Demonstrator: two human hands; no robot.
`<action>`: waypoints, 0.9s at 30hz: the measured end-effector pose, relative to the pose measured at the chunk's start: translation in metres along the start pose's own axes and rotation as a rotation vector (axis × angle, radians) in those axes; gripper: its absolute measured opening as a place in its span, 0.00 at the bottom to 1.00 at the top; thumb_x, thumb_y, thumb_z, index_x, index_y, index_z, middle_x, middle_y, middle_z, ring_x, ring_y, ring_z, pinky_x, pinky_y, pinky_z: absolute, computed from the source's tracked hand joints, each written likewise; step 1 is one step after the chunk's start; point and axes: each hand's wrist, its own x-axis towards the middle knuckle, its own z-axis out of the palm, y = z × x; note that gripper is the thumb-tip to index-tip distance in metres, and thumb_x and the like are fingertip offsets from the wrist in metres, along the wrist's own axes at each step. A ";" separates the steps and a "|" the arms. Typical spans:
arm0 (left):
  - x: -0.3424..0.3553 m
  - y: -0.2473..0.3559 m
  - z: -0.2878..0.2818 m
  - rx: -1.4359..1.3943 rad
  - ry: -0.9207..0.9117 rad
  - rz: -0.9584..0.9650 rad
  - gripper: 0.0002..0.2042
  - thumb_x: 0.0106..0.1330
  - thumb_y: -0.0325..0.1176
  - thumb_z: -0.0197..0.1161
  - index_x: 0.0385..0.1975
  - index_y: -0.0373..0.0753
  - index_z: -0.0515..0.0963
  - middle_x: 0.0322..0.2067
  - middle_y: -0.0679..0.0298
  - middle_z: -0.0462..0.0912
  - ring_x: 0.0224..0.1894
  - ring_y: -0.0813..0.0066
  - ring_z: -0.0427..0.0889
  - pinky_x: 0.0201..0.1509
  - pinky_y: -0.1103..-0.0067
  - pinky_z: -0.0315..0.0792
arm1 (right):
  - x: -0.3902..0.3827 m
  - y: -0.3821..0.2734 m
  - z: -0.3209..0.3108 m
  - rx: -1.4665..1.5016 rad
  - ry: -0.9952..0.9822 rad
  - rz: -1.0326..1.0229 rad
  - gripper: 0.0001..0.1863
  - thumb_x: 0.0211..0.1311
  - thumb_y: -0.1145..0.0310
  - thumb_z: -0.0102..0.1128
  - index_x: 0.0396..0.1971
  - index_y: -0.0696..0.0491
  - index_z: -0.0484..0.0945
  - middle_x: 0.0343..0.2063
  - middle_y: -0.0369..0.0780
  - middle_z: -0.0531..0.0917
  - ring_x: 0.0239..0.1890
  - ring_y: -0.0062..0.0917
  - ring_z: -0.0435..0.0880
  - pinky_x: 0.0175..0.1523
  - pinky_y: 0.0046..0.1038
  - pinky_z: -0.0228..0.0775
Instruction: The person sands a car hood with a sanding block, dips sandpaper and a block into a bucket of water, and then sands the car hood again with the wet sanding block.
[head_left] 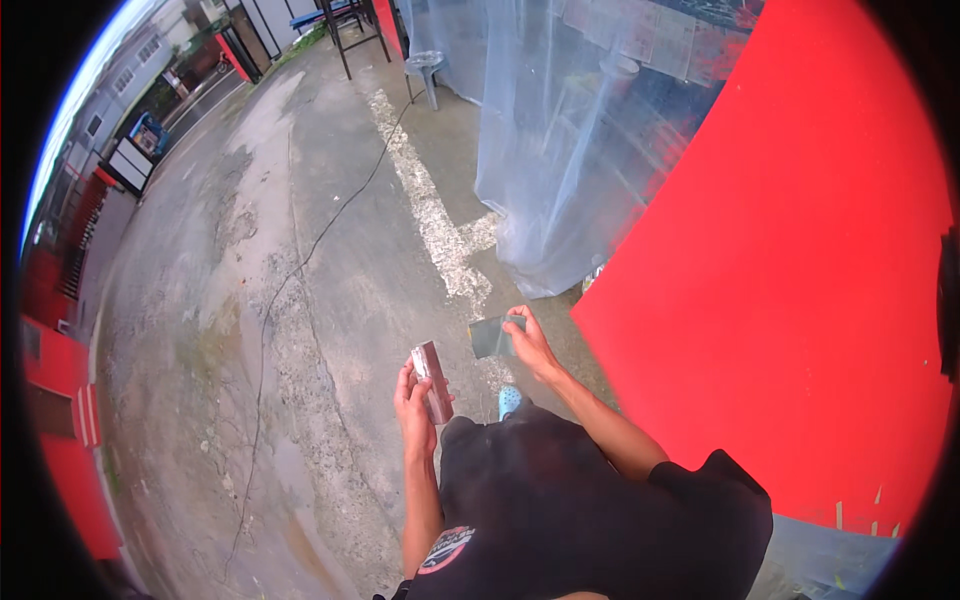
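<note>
Stained concrete ground [340, 270] stretches leftward; red panel [780, 260] and plastic sheeting [545, 170] border the right. 2 items held above ground: left hand [413, 408], fingers clamped on reddish-brown block [433, 370]; right hand [535, 350], fingers clamped on grey-green sheet [490, 338].

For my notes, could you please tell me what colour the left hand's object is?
The oblong object is reddish brown; it shows best in the head view.

We see soft, even daylight on the ground [350, 260]. The sky [100, 55] glares at the upper left rim, and the plastic sheet [545, 150] catches a pale sheen. The left hand [413, 402] and right hand [533, 342] look fairly clear; outer edges curve.
</note>
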 end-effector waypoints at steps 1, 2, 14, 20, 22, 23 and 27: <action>0.016 0.006 -0.002 -0.005 0.050 0.007 0.27 0.68 0.31 0.56 0.68 0.37 0.65 0.47 0.55 0.80 0.42 0.64 0.85 0.37 0.66 0.86 | 0.021 -0.019 0.003 0.016 -0.070 0.104 0.12 0.71 0.67 0.55 0.51 0.49 0.68 0.38 0.35 0.74 0.41 0.19 0.72 0.46 0.27 0.68; 0.034 0.013 -0.003 -0.019 0.075 0.011 0.27 0.68 0.32 0.57 0.68 0.37 0.65 0.46 0.55 0.80 0.42 0.64 0.85 0.37 0.66 0.86 | 0.046 -0.032 0.006 0.007 -0.080 0.098 0.12 0.71 0.67 0.55 0.51 0.49 0.68 0.38 0.35 0.74 0.41 0.19 0.72 0.46 0.27 0.68; 0.330 0.056 0.005 -0.265 0.093 -0.090 0.20 0.69 0.39 0.54 0.60 0.41 0.69 0.44 0.58 0.77 0.43 0.63 0.82 0.38 0.63 0.83 | 0.325 -0.092 0.075 0.023 -0.198 -0.046 0.10 0.76 0.69 0.56 0.46 0.53 0.86 0.40 0.33 0.87 0.43 0.16 0.81 0.52 0.25 0.73; 0.498 0.141 0.086 -0.109 -0.036 -0.120 0.21 0.70 0.41 0.54 0.60 0.39 0.69 0.45 0.58 0.77 0.42 0.65 0.81 0.39 0.63 0.82 | 0.439 -0.154 0.070 -0.018 0.013 0.006 0.11 0.77 0.65 0.57 0.45 0.53 0.87 0.36 0.33 0.88 0.40 0.17 0.81 0.49 0.25 0.73; 0.538 0.174 0.121 0.008 -0.183 -0.034 0.23 0.70 0.41 0.53 0.62 0.38 0.67 0.47 0.57 0.77 0.42 0.65 0.82 0.39 0.65 0.82 | 0.478 -0.162 0.063 0.032 0.074 -0.027 0.13 0.77 0.61 0.58 0.44 0.53 0.88 0.34 0.32 0.88 0.39 0.17 0.83 0.50 0.24 0.73; 0.557 0.188 0.138 0.026 -0.202 -0.053 0.23 0.70 0.41 0.53 0.62 0.38 0.67 0.47 0.57 0.77 0.42 0.65 0.82 0.39 0.65 0.82 | 0.501 -0.162 0.059 0.029 0.100 -0.025 0.12 0.77 0.64 0.57 0.45 0.53 0.87 0.35 0.33 0.87 0.39 0.17 0.81 0.49 0.25 0.72; 0.623 0.219 0.191 -0.029 -0.379 -0.080 0.25 0.69 0.40 0.54 0.65 0.38 0.66 0.50 0.55 0.78 0.43 0.64 0.82 0.40 0.66 0.83 | 0.603 -0.165 0.054 0.032 0.208 -0.159 0.11 0.76 0.65 0.58 0.47 0.53 0.86 0.42 0.34 0.87 0.44 0.19 0.81 0.53 0.25 0.71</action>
